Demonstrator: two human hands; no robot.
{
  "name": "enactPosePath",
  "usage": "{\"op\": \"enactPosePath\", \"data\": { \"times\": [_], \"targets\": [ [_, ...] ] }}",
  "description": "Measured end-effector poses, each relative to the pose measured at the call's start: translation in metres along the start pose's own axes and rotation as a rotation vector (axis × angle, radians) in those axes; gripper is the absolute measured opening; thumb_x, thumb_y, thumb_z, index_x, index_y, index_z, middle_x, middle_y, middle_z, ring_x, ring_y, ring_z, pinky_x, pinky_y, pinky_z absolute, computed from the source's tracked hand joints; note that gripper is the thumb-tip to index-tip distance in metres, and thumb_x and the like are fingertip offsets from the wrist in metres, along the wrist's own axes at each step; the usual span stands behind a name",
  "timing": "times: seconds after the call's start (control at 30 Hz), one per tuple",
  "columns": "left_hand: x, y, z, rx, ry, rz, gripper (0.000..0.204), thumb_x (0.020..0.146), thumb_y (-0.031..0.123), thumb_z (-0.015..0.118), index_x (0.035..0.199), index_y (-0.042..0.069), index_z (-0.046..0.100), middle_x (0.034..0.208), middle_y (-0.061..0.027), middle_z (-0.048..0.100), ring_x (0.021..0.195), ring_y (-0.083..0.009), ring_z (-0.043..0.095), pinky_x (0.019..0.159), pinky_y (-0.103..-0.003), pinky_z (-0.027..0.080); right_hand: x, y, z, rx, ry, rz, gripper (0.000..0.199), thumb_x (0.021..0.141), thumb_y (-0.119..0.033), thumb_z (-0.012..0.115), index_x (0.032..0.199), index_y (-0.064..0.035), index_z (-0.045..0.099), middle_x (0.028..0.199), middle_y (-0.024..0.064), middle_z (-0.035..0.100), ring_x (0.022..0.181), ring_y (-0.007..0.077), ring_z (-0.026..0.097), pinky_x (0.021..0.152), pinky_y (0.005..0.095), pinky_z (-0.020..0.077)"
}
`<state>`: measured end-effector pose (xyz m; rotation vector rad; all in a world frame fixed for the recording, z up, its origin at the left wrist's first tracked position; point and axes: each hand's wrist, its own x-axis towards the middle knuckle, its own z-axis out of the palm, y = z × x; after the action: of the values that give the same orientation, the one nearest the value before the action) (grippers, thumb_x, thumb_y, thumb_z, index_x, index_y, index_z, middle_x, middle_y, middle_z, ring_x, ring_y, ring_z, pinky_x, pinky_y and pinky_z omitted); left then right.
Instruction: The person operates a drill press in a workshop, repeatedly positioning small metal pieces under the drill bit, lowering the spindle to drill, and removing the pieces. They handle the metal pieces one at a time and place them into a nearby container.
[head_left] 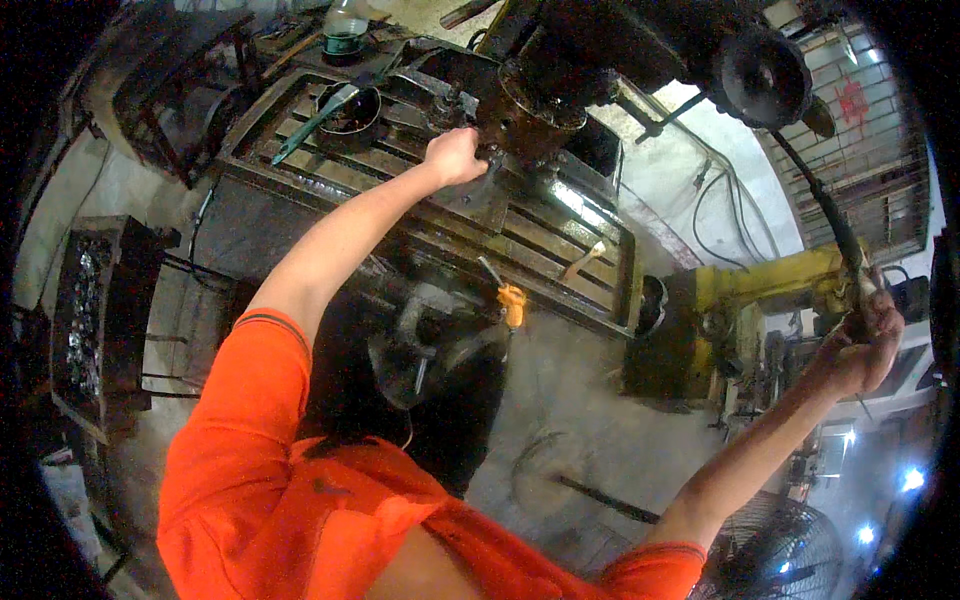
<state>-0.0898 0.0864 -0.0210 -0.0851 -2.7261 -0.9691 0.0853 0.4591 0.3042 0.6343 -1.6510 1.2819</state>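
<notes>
My left hand (455, 155) reaches out over the slotted steel table (400, 185) of a large drilling machine. Its fingers are closed against a dark round workpiece (530, 120) under the machine's spindle; exactly what they hold is hidden. My right hand (862, 345) is raised far to the right and grips the end of a long dark feed lever (822, 205). That lever runs up to the black machine head (765, 75). Both arms wear short orange sleeves.
A dark bowl with a green-handled tool (345, 110) and a clear bottle (345, 25) stand at the table's far left. A crate of metal parts (85, 310) is at the left. A yellow machine (745, 290) stands at the right, a fan (790, 560) low right.
</notes>
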Motion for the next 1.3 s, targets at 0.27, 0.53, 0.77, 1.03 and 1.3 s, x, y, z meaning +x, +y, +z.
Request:
{"op": "enactPosePath", "data": {
  "times": [0.27,0.53,0.77,1.03,1.3],
  "targets": [
    [0.004,-0.003,0.004,-0.001,0.016,0.013,0.039,0.060,0.033,0.065,0.076,-0.001,0.059,0.078,-0.0205,0.061,0.076,-0.0363,0.059,0.070,-0.044,0.049,-0.038,0.013,0.001,0.071,-0.074,-0.110,0.018,0.074,-0.021,0.051,0.079,-0.0035,0.052,0.093,0.0135,0.056,0.106,0.0362,0.049,0.086,0.0422,0.0421],
    [-0.001,-0.002,-0.002,0.019,-0.033,-0.022,0.040,0.061,0.033,0.065,0.080,-0.001,0.057,0.082,-0.0193,0.061,0.080,-0.0347,0.059,0.071,-0.043,0.048,-0.036,0.025,-0.018,0.138,-0.028,-0.054,0.022,0.075,-0.024,0.052,0.084,-0.0033,0.056,0.086,0.0102,0.057,0.089,0.0240,0.053,0.084,0.0369,0.0402],
    [0.002,-0.003,0.003,0.008,-0.028,-0.022,0.043,0.062,0.034,0.066,0.084,-0.001,0.057,0.084,-0.0201,0.061,0.081,-0.0349,0.059,0.073,-0.044,0.048,0.015,0.008,-0.009,0.024,-0.108,-0.074,0.033,0.078,-0.024,0.046,0.089,0.0059,0.055,0.094,0.0216,0.057,0.097,0.0370,0.053,0.084,0.0439,0.0441],
    [-0.003,0.003,0.002,0.035,0.032,0.010,0.034,0.065,0.030,0.067,0.082,0.001,0.060,0.083,-0.0173,0.062,0.081,-0.0331,0.060,0.070,-0.042,0.048,0.013,0.007,-0.013,-0.127,-0.133,-0.162,0.035,0.081,-0.023,0.044,0.092,0.0076,0.056,0.096,0.0214,0.057,0.094,0.0382,0.055,0.078,0.0438,0.0478],
    [-0.004,0.004,0.001,0.055,0.032,0.019,0.042,0.064,0.036,0.069,0.084,0.001,0.057,0.082,-0.0187,0.061,0.079,-0.0350,0.059,0.071,-0.044,0.048,0.010,0.006,-0.013,-0.232,-0.064,-0.147,0.034,0.078,-0.024,0.049,0.093,0.0053,0.056,0.102,0.0216,0.057,0.094,0.0311,0.055,0.086,0.0392,0.0425]
  ]
}}
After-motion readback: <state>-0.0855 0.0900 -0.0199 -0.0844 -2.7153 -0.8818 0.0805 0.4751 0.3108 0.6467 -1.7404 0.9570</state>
